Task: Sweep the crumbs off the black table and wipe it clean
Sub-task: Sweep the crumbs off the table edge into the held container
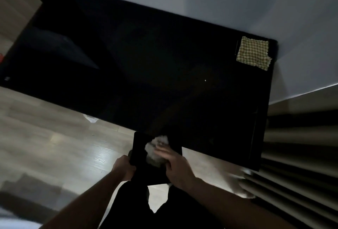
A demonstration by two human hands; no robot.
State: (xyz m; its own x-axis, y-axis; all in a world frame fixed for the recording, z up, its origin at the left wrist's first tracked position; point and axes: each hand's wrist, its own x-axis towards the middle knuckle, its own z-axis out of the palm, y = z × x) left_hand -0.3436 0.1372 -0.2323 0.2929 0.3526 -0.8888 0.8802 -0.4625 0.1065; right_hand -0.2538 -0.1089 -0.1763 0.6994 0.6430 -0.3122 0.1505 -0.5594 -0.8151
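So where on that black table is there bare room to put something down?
Most of the black table is bare, left of the checked cloth. The near edge is crowded: left hand holds a dark tray, right hand a white wad.

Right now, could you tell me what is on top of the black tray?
A crumpled white wad lies on the tray, under the right hand. The hand covers part of it; crumbs cannot be made out.

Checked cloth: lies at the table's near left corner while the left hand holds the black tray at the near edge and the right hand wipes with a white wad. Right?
Not quite. The head view shows the checked cloth at the far right corner of the table, not the near left. The rest holds: the left hand holds the black tray at the near edge, and the right hand wipes with the white wad.
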